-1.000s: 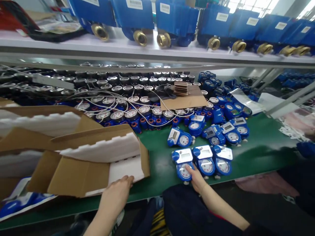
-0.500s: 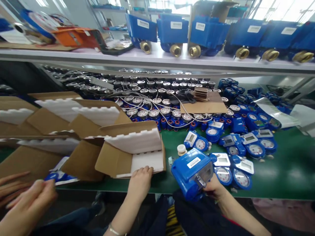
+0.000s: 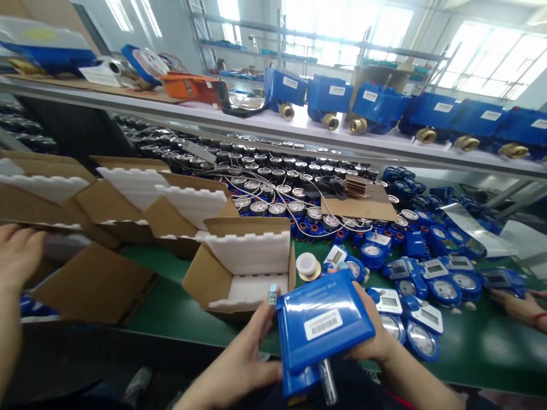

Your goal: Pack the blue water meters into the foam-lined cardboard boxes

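Observation:
Both my hands hold a blue water meter just above the table's near edge, its flat back with a barcode label facing up. My right hand is wrapped around its right side. My left hand grips its left edge, fingertips by a small clear part at the corner. Right behind the meter an open cardboard box lined with white foam stands on the green mat.
Several blue meters lie face up to the right, many more behind with white wires. A white cap sits beside the box. More open boxes are at left. Another person's hand is far left, another far right.
My right hand has lifted the meter and turned it label side up. My left hand left the box edge and came onto the meter. The view has tilted upward.

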{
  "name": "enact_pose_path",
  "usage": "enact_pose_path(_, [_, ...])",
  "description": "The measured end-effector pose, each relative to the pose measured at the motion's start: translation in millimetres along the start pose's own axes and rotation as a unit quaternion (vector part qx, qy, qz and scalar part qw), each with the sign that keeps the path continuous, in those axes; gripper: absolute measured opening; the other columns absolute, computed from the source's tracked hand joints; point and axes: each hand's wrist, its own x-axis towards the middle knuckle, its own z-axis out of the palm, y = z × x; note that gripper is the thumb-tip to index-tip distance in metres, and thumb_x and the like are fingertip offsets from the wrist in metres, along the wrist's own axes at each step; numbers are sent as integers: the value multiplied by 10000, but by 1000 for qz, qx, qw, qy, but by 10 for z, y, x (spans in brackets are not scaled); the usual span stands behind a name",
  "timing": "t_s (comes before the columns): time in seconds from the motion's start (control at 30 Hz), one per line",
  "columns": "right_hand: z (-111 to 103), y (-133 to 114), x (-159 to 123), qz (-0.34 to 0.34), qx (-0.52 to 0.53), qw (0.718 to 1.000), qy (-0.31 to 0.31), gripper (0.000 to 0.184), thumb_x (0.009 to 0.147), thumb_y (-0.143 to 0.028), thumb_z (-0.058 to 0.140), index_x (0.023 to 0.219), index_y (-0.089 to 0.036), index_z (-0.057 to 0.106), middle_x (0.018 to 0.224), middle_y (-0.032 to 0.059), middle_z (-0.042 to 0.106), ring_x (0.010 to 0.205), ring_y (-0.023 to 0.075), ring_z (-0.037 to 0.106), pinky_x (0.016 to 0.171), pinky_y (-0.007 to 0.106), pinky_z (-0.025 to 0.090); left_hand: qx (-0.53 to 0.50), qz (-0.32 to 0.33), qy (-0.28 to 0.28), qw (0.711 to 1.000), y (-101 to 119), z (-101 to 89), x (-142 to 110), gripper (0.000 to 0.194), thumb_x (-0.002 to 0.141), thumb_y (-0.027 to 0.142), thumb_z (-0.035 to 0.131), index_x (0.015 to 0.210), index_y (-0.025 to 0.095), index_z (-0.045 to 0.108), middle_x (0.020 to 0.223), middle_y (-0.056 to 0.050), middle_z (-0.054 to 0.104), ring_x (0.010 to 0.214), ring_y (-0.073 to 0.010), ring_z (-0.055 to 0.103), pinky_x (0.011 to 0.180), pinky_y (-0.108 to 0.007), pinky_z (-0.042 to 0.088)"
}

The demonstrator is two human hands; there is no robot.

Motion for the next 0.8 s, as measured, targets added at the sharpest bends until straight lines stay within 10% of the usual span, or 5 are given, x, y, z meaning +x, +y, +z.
enact_pose_path(0.13, [172, -187, 109, -140, -151, 979, 4, 877, 495, -325, 830, 1276, -197, 453, 1372, 124, 439, 1343, 362, 289, 1135, 520, 199, -379, 44, 37, 924, 255, -6, -183, 1417, 447, 653, 796, 1437, 356, -173, 1555, -132, 83, 1374, -375, 249, 1097, -524, 285])
enact_pose_path(0.23, [362, -409, 171, -28, -55, 998, 18, 798, 531, -306, 838, 1233, -205, 473, 1308, 118, 501, 1270, 336, 402, 1099, 510, 282, -474, 26, 81, 877, 382, -13, -78, 1316, 539, 481, 843, 1462, 343, -85, 1541, -125, 170, 1371, -364, 262, 1119, -494, 262])
enact_pose_path(0.4, [665, -685, 159, 196, 321, 926, 28, 566, 691, -250, 754, 1156, -185, 438, 1110, 100, 621, 992, 251, 617, 928, 449, 469, -444, 3, 130, 887, 578, -194, 78, 997, 688, 402, 767, 1474, 231, 178, 1429, -144, 408, 1312, -337, 379, 1059, -412, 391])
enact_pose_path(0.53, [735, -739, 109, 229, 357, 905, 18, 638, 648, -163, 791, 1161, -178, 412, 1110, 106, 630, 983, 236, 627, 911, 416, 481, -443, -8, 101, 891, 651, -304, 32, 806, 745, 409, 713, 1426, 230, 321, 1378, -138, 472, 1237, -336, 466, 881, -357, 525])
enact_pose_path(0.8, [709, -789, 58, 219, 367, 904, -9, 671, 665, -142, 774, 1212, -178, 387, 1162, 119, 619, 1027, 231, 616, 922, 397, 473, -441, 21, 119, 889, 723, -337, 18, 826, 700, 389, 759, 1412, 230, 371, 1407, -109, 451, 1303, -313, 402, 1095, -389, 361])
